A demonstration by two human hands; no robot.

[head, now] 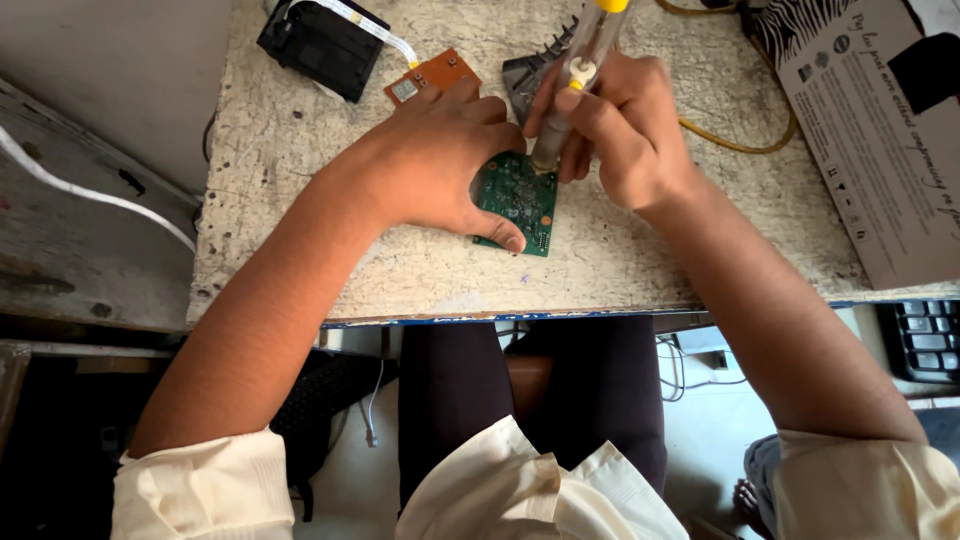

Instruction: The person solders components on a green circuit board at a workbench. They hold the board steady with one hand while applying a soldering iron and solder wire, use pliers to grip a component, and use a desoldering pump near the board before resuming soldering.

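A small green circuit board (pixel 525 200) lies flat on the worn pale worktop (pixel 400 270). My left hand (pixel 440 160) presses on its left edge, thumb along the near side, pinning it down. My right hand (pixel 620 125) grips a pen-shaped tool (pixel 580 70) with a clear body and yellow cap, held nearly upright. Its tip touches the board's far edge.
A small orange board (pixel 432 75) on a white ribbon cable joins a black module (pixel 320 42) at the far left. A dark finned part (pixel 530 70) sits behind my hands. A yellow cord (pixel 745 145) loops right, beside a printed cardboard box (pixel 880 130). A black keyboard (pixel 925 340) lies below right.
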